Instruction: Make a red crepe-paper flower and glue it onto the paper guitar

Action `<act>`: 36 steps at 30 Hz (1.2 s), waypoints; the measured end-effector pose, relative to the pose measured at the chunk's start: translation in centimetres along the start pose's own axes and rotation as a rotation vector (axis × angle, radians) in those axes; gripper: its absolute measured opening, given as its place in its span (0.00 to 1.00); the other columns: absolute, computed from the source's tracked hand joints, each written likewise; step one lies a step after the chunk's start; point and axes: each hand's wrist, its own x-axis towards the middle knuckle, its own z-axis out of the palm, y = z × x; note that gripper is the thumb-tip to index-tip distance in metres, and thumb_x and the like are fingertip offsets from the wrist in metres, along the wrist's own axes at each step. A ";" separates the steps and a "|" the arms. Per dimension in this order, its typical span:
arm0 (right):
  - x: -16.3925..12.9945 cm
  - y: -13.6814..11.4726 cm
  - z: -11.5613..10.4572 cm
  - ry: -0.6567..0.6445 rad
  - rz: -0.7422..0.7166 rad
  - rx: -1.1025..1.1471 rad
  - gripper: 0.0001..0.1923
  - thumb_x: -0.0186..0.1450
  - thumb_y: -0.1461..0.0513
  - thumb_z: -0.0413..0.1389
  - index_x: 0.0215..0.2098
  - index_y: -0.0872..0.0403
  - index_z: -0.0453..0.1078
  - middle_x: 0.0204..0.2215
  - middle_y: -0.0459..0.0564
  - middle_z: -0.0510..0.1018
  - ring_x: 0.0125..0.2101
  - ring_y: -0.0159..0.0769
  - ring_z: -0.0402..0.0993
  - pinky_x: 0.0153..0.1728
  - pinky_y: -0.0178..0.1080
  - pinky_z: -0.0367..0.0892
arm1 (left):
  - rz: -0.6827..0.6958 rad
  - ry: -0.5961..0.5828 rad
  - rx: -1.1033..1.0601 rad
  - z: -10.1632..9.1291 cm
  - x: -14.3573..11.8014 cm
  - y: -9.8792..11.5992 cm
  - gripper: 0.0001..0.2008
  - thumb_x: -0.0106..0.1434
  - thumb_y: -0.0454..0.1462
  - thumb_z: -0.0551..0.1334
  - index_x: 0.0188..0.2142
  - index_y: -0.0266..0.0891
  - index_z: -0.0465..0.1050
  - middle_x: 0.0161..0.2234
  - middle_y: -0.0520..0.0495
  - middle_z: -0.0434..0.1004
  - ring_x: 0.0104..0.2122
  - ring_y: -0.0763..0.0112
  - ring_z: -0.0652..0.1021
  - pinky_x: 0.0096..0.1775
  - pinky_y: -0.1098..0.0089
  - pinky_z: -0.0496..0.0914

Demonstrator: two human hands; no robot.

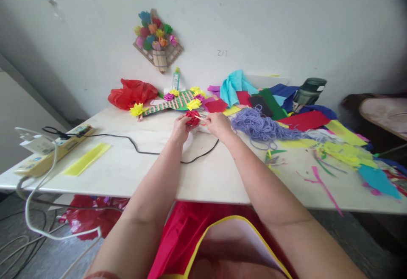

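Paper flowers [154,31] are held in a woven basket [159,54] on the wall. A red paper flower [192,118] is gripped by the closed left hand [180,127] at mid-table; its stick [201,118] is pinched by the right hand [217,123].

both hands [180,128] [217,123] hold a red paper flower [192,118] over the table [203,173].

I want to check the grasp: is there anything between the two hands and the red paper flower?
Nothing visible. The left hand grips the red paper flower directly, and the right hand pinches a thin stick at the flower's side. The black cable lies nearer on the table.
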 end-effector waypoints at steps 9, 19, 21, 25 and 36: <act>-0.4 -0.2 0.1 0.064 -0.032 -0.007 0.15 0.68 0.58 0.50 0.42 0.53 0.78 0.41 0.56 0.82 0.44 0.44 0.77 0.38 0.38 0.64 | -0.006 0.007 -0.015 -0.2 0.1 0.0 0.06 0.46 0.32 0.64 0.26 0.37 0.68 0.24 0.47 0.76 0.27 0.67 0.77 0.42 0.56 0.77; -0.9 -0.4 0.8 0.159 -0.176 -0.105 0.15 0.69 0.63 0.47 0.44 0.57 0.75 0.43 0.57 0.80 0.44 0.43 0.74 0.36 0.39 0.60 | -0.037 0.049 -0.030 0.0 0.0 0.3 0.04 0.47 0.30 0.62 0.26 0.35 0.70 0.24 0.45 0.76 0.30 0.63 0.79 0.42 0.55 0.77; -1.1 -0.5 0.8 0.179 -0.234 -0.139 0.16 0.70 0.64 0.45 0.44 0.58 0.74 0.43 0.58 0.79 0.45 0.43 0.73 0.37 0.39 0.59 | -0.041 0.055 -0.034 0.0 -0.1 0.3 0.04 0.47 0.30 0.62 0.26 0.34 0.71 0.24 0.45 0.76 0.29 0.65 0.79 0.41 0.57 0.77; -1.3 -0.7 0.6 0.192 -0.285 -0.168 0.17 0.70 0.65 0.43 0.45 0.59 0.74 0.43 0.60 0.78 0.46 0.44 0.72 0.38 0.38 0.59 | -0.039 0.050 -0.038 0.0 0.0 0.4 0.04 0.47 0.31 0.62 0.26 0.34 0.70 0.24 0.45 0.76 0.26 0.68 0.78 0.41 0.60 0.77; -0.5 -0.6 0.3 0.038 -0.109 -0.056 0.18 0.71 0.58 0.45 0.48 0.53 0.75 0.42 0.57 0.82 0.44 0.44 0.76 0.40 0.39 0.64 | 0.028 0.017 0.020 0.1 -0.3 0.3 0.07 0.44 0.31 0.64 0.24 0.38 0.68 0.22 0.48 0.75 0.26 0.67 0.77 0.40 0.56 0.77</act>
